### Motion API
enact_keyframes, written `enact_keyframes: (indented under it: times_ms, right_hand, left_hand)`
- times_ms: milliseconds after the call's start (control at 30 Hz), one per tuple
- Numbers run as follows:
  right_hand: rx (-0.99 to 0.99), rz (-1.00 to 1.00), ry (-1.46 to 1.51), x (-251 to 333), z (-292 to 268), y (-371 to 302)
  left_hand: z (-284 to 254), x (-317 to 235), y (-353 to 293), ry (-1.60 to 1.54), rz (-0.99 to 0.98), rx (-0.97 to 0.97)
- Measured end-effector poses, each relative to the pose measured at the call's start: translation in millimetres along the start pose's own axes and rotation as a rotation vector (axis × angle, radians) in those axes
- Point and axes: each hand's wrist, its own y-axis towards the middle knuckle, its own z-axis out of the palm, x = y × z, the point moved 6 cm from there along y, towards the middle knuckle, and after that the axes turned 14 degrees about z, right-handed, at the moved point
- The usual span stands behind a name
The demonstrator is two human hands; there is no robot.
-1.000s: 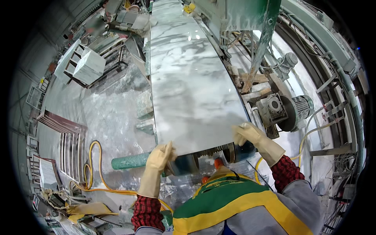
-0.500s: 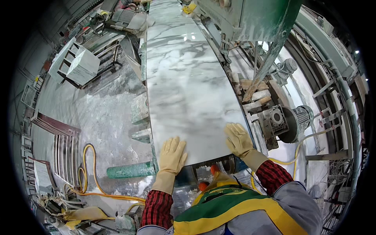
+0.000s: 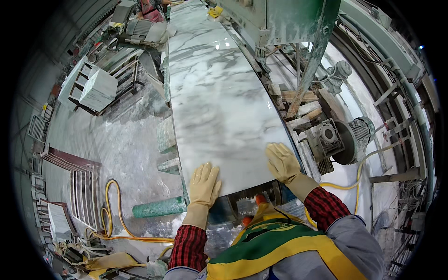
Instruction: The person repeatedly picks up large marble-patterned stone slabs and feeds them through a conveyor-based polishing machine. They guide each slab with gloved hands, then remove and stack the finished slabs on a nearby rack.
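Note:
A long, glossy white marble slab (image 3: 219,107) with grey veins runs away from me along a narrow machine bed. My left hand (image 3: 204,186), in a cream rubber glove, lies flat on the slab's near left corner, its fingers stretched forward. On the near right corner rests my right hand (image 3: 283,163), gloved the same way, fingers extended and pointing slightly inward. Neither hand grips anything. Below the slab's near edge, part of the dark belt or roller bed (image 3: 242,200) shows. My green and yellow apron (image 3: 266,240) hides some of it.
A motor with gearbox (image 3: 333,140) sits right of the bed. Left are a green roller (image 3: 158,206), a looped yellow hose (image 3: 109,214) and a slatted metal rack (image 3: 84,186). A green machine housing (image 3: 298,23) overhangs the far right. Another person's arm (image 3: 156,5) shows at the far end.
The view has shifted slightly, turning to the right. Both hands stay flat near the slab's near corners. At the far end, more of the other person shows.

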Motion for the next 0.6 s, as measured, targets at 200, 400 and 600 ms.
enact_keyframes:
  times_ms: [200, 400, 600]
  right_hand:
    - [0.051, 0.048, 0.003, 1.7, -5.4, 4.8]
    - [0.063, 0.065, -0.016, -7.1, 2.5, 4.2]
    - [0.085, 0.060, -0.031, -13.4, 9.3, 7.1]
  left_hand:
    - [-2.0, 0.4, 2.3, -0.001, 0.000, -0.004]
    - [-1.8, 3.3, 6.6, -0.013, 0.010, -0.022]
    - [-3.1, 4.5, 10.3, 0.006, 0.012, -0.026]
